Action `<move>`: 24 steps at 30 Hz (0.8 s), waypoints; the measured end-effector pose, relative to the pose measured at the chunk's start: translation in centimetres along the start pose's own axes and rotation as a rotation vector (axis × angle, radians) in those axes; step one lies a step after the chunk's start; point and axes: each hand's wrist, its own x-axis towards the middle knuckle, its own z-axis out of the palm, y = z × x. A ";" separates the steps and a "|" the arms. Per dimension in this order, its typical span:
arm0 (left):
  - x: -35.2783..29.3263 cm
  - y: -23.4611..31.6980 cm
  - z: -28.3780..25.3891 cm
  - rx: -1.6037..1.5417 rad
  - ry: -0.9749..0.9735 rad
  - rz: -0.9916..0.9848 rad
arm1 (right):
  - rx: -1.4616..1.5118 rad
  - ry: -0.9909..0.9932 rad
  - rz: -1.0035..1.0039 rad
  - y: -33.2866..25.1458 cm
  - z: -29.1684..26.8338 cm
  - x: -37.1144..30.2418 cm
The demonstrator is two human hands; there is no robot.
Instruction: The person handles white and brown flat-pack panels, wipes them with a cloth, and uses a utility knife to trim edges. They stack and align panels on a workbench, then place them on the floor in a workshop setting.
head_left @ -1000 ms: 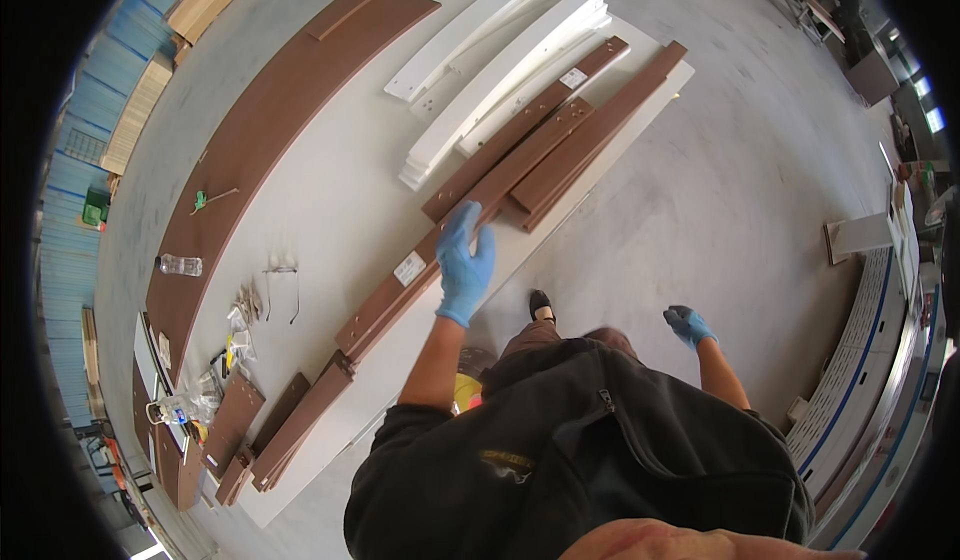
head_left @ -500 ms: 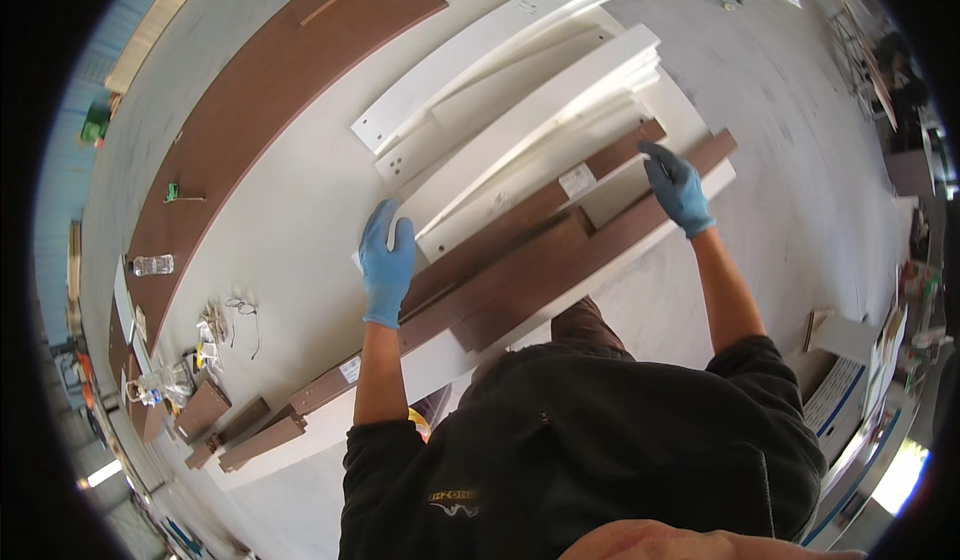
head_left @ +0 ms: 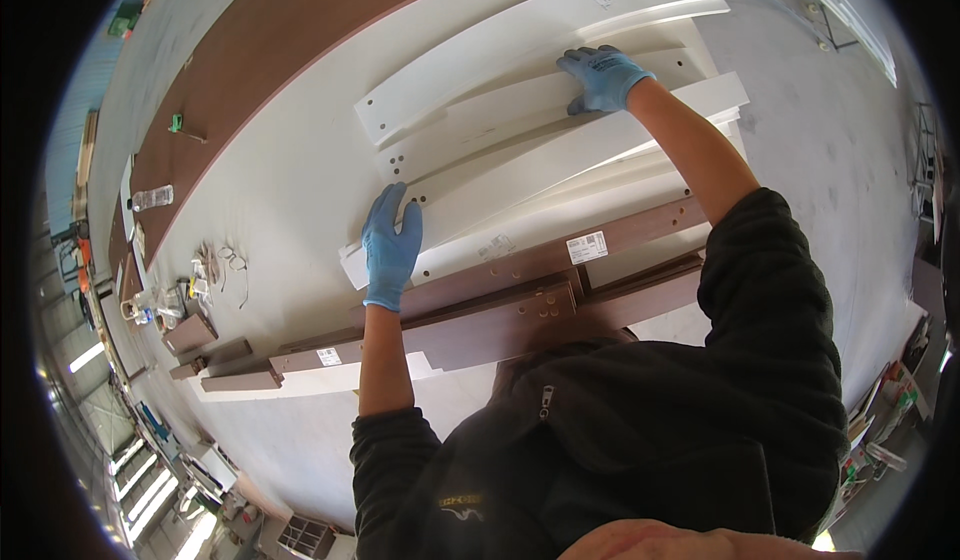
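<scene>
Both hands wear blue gloves. My left hand is at the left end of a long white board with drilled holes, its fingers stretched out and thumb apart. Whether it presses on the board cannot be made out. Farther off, my right hand reaches over that board, fingers spread on the white panel behind it. A wider white board lies beyond. Nearer to me are brown boards, one with a white label, partly hidden by my right sleeve.
A large brown panel runs along the far left. On that side are a clear bottle, a small green-handled tool, glasses and short brown pieces. A metal rack stands at the right.
My right hand has moved from the brown boards at the right to the white panels, farther away and leftward. My left hand remains by the white boards' left end. The view has shifted.
</scene>
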 end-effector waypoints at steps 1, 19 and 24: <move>0.0 -0.2 0.1 0.000 0.007 -0.009 | -0.047 -0.008 -0.036 0.0 0.7 0.8; -1.1 1.6 0.6 0.320 0.156 0.020 | -0.019 0.164 -0.177 -0.3 -1.1 4.9; -1.3 2.2 0.2 0.312 0.161 -0.003 | 0.041 0.295 -0.214 0.5 -0.5 9.0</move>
